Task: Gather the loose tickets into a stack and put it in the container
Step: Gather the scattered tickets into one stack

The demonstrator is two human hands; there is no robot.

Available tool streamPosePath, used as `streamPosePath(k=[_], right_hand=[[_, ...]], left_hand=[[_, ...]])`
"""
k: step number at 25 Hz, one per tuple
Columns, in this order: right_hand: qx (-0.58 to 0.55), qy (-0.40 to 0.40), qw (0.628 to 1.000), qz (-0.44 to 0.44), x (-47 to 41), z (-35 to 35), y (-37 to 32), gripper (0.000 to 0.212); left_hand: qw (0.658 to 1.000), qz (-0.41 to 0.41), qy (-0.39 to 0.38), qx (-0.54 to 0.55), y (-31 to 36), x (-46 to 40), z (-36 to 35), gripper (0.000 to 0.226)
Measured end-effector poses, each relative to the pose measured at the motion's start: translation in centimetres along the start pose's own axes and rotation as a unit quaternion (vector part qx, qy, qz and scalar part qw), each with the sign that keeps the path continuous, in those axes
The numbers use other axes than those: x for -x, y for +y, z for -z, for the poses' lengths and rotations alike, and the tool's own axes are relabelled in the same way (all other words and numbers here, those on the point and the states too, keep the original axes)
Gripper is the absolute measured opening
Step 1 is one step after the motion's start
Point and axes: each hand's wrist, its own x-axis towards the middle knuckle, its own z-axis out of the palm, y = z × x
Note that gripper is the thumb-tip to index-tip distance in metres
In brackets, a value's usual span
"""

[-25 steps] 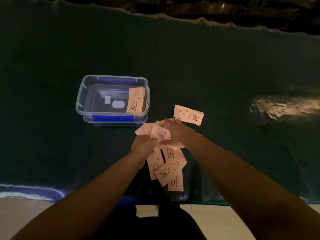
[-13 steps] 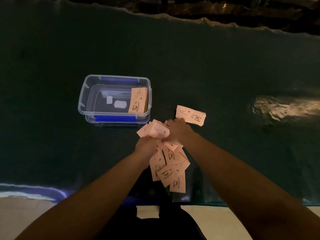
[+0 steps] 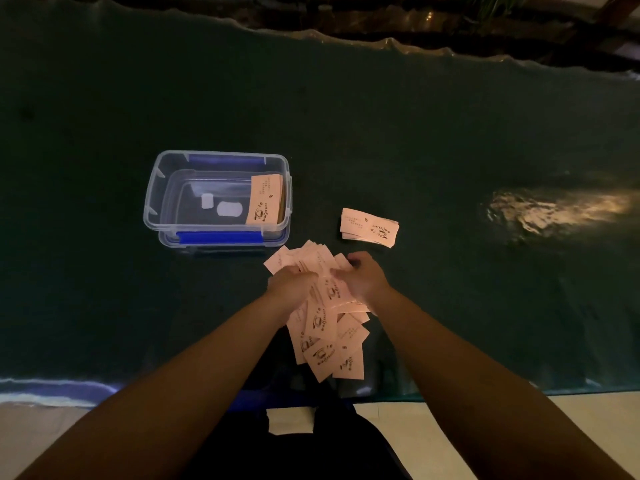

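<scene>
Both hands, left (image 3: 292, 284) and right (image 3: 367, 280), closed around fanned loose tickets (image 3: 325, 320). Risk judged: misaligned edges slipping free beneath hands, scattering before container (image 3: 218, 199).

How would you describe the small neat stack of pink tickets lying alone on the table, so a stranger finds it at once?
Start at the clear plastic container with blue clips on the dark green table. Look to its right, just beyond the right hand: the small neat stack of pink tickets lies there. Unlike the messy pile under the hands, it is squared and untouched.
</scene>
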Motion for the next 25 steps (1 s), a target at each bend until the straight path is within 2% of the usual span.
streamPosePath(k=[1, 3, 7, 10, 14, 17, 21, 23, 25], right_hand=[[-0.041, 0.000, 0.999, -0.009, 0.0, 0.1, 0.2, 0.045], [-0.111, -0.011, 0.993, -0.026, 0.4, 0.2, 0.5, 0.028], [-0.187, -0.050, 0.980, -0.042, 1.0, 0.3, 1.0, 0.035], [-0.204, -0.033, 0.977, -0.050, 1.0, 0.7, 1.5, 0.038], [-0.251, -0.048, 0.965, -0.063, 0.7, 1.5, 2.3, 0.034], [-0.269, -0.054, 0.960, -0.049, 0.7, 1.7, 2.4, 0.034], [-0.155, 0.051, 0.984, -0.067, 1.0, 1.2, 3.4, 0.023], [-0.130, 0.061, 0.986, -0.084, 1.6, 0.3, 4.3, 0.022], [-0.107, 0.065, 0.989, -0.073, 2.2, -0.9, 4.8, 0.032]], left_hand=[[0.996, 0.007, 0.024, -0.088, 0.2, -0.6, -0.1, 0.019], [0.984, -0.025, 0.053, -0.169, 0.4, -1.3, -0.5, 0.036], [0.960, -0.098, 0.101, -0.241, 0.3, -1.7, -1.6, 0.080], [0.914, -0.149, 0.091, -0.367, 1.1, -2.0, -2.1, 0.078], [0.881, -0.220, 0.046, -0.416, 1.4, -1.6, -1.4, 0.075], [0.863, -0.240, 0.030, -0.444, 1.0, -1.5, -1.2, 0.079], [0.862, -0.221, 0.049, -0.454, 0.2, -2.0, -1.0, 0.083], [0.887, -0.195, 0.067, -0.414, -0.7, -2.2, -1.0, 0.084], [0.912, -0.154, 0.096, -0.367, -1.9, -2.3, -1.0, 0.086]])
